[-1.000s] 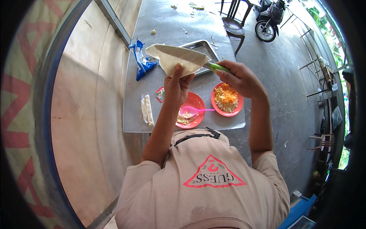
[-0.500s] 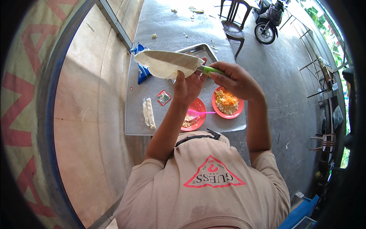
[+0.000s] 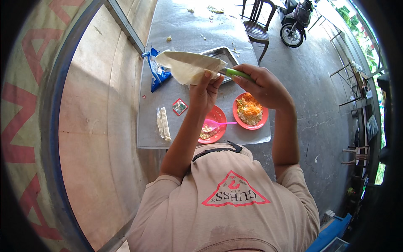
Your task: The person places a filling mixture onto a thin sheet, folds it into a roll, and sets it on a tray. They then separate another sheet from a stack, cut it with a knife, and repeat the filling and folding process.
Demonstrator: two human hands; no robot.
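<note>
In my right hand (image 3: 266, 86) is a knife by its green handle (image 3: 239, 74), my fingers closed around it. Its blade points left, mostly hidden by a thin, pale wrapper sheet (image 3: 184, 69) that hangs along it. My left hand (image 3: 205, 94) pinches the lower edge of that sheet near the handle end, thumb and fingers together. Both hands are raised above the table. Below them stand a red bowl (image 3: 223, 126) with chopped filling and a pink spoon (image 3: 216, 124), and another red bowl (image 3: 266, 119) with shredded orange and pale chopped food.
A metal tray (image 3: 234, 63) lies behind my hands on the metal table (image 3: 189, 27). To the left are a blue plastic packet (image 3: 157, 77), a small red-edged packet (image 3: 180, 107) and folded pale strips (image 3: 163, 124). A brown chair (image 3: 256, 29) stands beyond the table's right edge, near a motorbike (image 3: 294, 29).
The sheet and knife have shifted slightly right, and the sheet hangs lower. My left hand has moved down a little, its fingers now closer together. More of the blue packet shows.
</note>
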